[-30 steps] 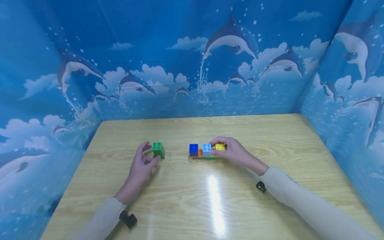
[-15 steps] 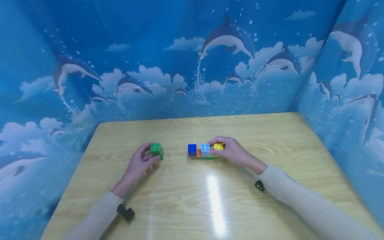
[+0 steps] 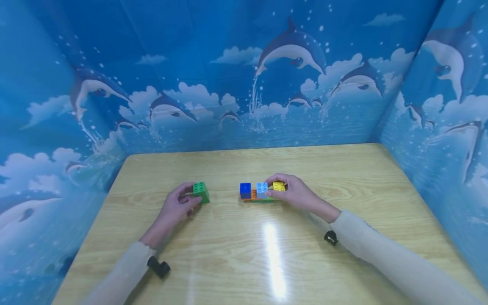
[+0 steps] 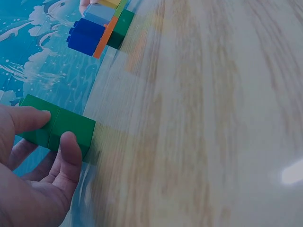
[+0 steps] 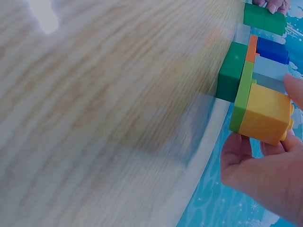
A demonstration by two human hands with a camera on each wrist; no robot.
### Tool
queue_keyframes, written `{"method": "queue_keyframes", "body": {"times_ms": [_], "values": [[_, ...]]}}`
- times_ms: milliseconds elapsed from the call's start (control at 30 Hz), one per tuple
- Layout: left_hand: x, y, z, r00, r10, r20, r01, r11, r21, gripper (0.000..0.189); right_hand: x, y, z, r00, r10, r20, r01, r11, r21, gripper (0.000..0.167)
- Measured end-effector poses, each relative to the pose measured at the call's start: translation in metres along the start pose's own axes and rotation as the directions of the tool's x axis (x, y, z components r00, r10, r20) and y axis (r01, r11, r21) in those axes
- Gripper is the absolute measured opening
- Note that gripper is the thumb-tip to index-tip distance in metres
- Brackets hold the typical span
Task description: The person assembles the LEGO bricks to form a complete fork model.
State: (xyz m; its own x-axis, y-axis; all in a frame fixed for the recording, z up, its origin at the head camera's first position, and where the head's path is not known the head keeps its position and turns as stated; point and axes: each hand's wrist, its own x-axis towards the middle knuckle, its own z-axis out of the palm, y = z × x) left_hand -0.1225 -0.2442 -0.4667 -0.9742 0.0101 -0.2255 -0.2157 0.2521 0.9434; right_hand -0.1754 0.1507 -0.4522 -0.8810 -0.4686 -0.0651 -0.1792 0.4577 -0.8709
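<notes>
My left hand [image 3: 177,205] pinches a stack of two green toy bricks [image 3: 203,195], which stands upright on the table. In the left wrist view, the index finger and the thumb lie against the green faces. My right hand [image 3: 295,192] holds a yellow brick [image 5: 266,113] at the right end of a small brick build. Beside it on the build sit a light blue brick [image 5: 270,72] and a dark blue brick [image 3: 245,190]. These rest on an orange plate [image 4: 106,37] and a lime green plate [image 5: 243,97], with a dark green brick [image 5: 232,71] underneath.
A wood-grain table [image 3: 228,254] lies under both hands, with a bright light reflection at its front middle. Blue dolphin-print curtains [image 3: 213,63] rise behind it and at both sides. A gap of bare wood separates the green stack from the build.
My left fingers and thumb have closed in on the green stack, where they were spread around it before. The right hand stays at the yellow brick.
</notes>
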Motion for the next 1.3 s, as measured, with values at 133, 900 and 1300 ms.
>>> {"method": "queue_keyframes", "body": {"times_ms": [133, 900, 1300], "values": [[-0.001, -0.002, 0.002, 1.000, 0.019, 0.002, -0.019, 1.000, -0.010, 0.056, -0.001, -0.001, 0.001, 1.000, -0.009, -0.005, 0.009, 1.000, 0.002, 0.039], [-0.020, 0.001, 0.030, 0.995, 0.093, 0.022, -0.093, 0.996, 0.017, 0.052, 0.000, 0.000, 0.002, 1.000, -0.026, 0.014, 0.026, 0.999, 0.044, 0.042], [-0.027, 0.005, 0.058, 0.991, 0.106, 0.085, -0.107, 0.994, 0.005, 0.048, -0.001, -0.002, 0.000, 1.000, -0.018, 0.014, 0.018, 0.999, 0.038, 0.042]]}}
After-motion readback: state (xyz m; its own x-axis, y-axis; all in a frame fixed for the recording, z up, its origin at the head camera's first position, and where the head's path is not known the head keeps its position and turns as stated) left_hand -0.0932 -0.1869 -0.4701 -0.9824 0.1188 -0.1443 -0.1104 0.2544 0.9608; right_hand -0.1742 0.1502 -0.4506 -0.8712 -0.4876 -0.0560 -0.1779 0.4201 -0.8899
